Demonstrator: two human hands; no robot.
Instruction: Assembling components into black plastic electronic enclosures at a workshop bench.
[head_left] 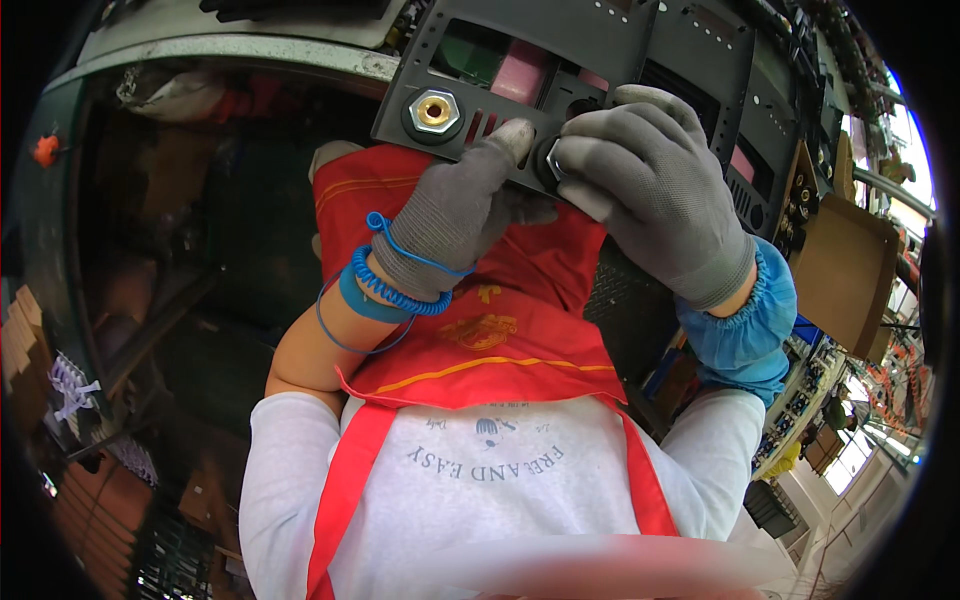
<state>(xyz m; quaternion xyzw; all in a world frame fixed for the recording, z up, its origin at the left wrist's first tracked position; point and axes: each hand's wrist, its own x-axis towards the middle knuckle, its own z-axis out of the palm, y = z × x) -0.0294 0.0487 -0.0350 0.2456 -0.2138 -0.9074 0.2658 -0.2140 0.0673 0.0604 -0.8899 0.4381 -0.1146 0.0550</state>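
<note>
A dark grey metal panel (pixel 520 165) with cut-outs and slots lies in front of me at the top of the view. Near its left end sits a large silver hex nut (pixel 433 94) around a brass-coloured threaded fitting (pixel 434 112). My gloved left hand (pixel 455 200) grips the panel's near edge, thumb on top and fingers curled below. With its fingertips, my gloved right hand (pixel 650 165) pinches a second silver hex nut (pixel 553 160) on the same panel, to the right of the first. Part of this nut is hidden behind the fingers.
More dark panels (pixel 690 60) of similar shape lie beyond and to the right. An open cardboard box (pixel 845 270) stands at the right, near a tray of small brass-coloured parts (pixel 797 205). A pale bench edge (pixel 230 50) runs along the upper left. A blue coiled cord (pixel 385 290) circles my left wrist.
</note>
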